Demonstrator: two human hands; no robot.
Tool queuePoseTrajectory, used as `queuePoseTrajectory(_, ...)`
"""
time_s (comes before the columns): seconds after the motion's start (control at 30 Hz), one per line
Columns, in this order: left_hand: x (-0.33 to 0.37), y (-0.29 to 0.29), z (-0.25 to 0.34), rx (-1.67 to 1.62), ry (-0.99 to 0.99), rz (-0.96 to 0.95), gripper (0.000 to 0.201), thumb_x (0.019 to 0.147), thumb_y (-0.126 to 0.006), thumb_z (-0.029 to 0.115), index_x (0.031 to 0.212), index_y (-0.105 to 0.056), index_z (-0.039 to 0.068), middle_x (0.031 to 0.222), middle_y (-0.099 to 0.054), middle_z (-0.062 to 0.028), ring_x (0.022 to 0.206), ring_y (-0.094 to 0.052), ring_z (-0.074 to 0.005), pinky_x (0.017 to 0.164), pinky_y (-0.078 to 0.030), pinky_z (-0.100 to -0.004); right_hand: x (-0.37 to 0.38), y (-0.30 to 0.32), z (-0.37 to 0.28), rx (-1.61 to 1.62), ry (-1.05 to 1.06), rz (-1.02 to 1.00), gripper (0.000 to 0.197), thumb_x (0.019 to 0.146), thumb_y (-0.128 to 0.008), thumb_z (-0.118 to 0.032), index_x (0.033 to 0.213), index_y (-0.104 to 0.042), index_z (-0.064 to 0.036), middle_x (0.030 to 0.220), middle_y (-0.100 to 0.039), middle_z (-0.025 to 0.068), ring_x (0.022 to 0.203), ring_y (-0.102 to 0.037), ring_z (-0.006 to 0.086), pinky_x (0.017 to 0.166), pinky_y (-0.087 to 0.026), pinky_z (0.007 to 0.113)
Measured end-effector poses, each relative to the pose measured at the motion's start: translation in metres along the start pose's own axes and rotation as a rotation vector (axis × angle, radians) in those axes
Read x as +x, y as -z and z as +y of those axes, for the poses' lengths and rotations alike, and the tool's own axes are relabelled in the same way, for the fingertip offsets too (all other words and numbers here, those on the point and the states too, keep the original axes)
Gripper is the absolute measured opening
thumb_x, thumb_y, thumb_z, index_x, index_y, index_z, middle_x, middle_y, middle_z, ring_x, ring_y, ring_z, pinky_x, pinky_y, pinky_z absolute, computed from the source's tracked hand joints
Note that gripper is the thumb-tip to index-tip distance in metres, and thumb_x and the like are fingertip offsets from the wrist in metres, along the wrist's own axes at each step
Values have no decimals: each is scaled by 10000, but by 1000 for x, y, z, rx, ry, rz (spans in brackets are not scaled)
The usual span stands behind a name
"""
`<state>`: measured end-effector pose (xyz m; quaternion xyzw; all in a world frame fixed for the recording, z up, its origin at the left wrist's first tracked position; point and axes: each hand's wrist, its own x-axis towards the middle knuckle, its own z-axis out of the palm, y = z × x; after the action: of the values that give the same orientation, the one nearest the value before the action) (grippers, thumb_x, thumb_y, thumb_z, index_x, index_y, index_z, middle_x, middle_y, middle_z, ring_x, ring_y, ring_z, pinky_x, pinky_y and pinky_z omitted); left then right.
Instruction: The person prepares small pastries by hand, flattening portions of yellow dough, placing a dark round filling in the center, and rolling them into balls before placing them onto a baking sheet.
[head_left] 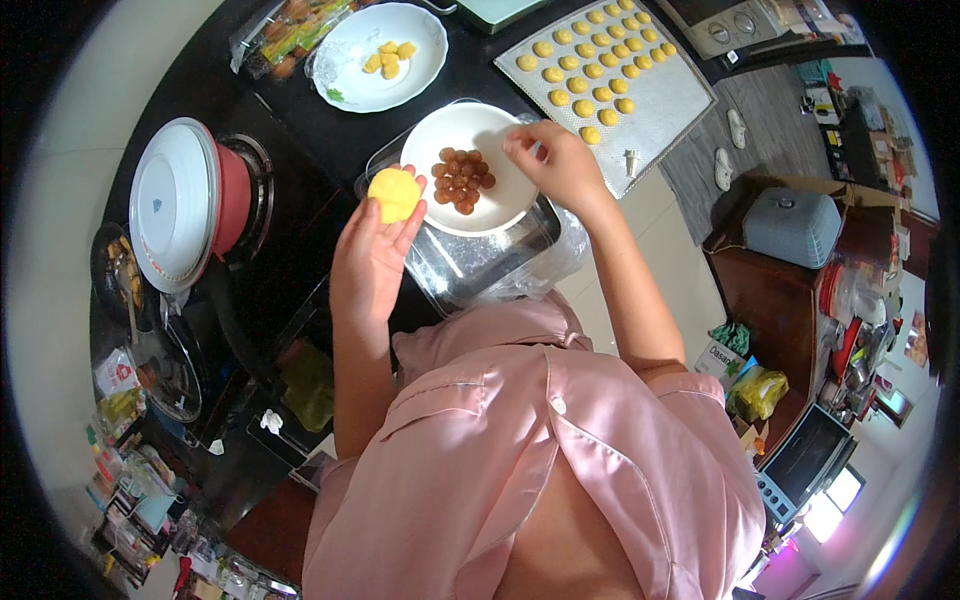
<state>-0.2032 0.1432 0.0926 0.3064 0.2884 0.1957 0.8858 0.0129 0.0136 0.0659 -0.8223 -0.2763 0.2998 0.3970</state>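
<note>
A flattened round of yellow dough rests on the fingers of my left hand, just left of the white bowl. Inside the bowl lies a heap of small brown filling balls. My right hand is over the bowl's right rim with its fingers bent together; whether something sits between the fingertips is hidden. Beneath the bowl is a clear plastic container. Rows of small yellow dough balls stand on a perforated metal tray at the far right.
A white plate with several yellow dough pieces is beyond the bowl. At left, a red pot with a white lid-like dish stands on the stove. A small white nozzle-like piece lies on the tray.
</note>
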Motion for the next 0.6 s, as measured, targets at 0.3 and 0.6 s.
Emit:
queuePoseTrajectory(0.3,-3,9,-4,16,-39,110,454,1014,-428,233,1336,-421,-86,1330,-514,-220,1254,-509,-307,1077,-392,-405,1,-44,18,-854,423,59,315,592,-750,-287,789,-715,-43,994,-602,122,1028,-517,275,867,-387,409)
queuePoseTrajectory(0.6,5,20,-9,113,-24,104,443,1009,-466,283,1282,-498,-64,1272,-571,-181,1186,-565,-264,945,-468,-345,0,-56,19,-882,457,94,316,558,-739,-301,783,-709,-82,938,-589,107,975,-529,268,844,-395,407)
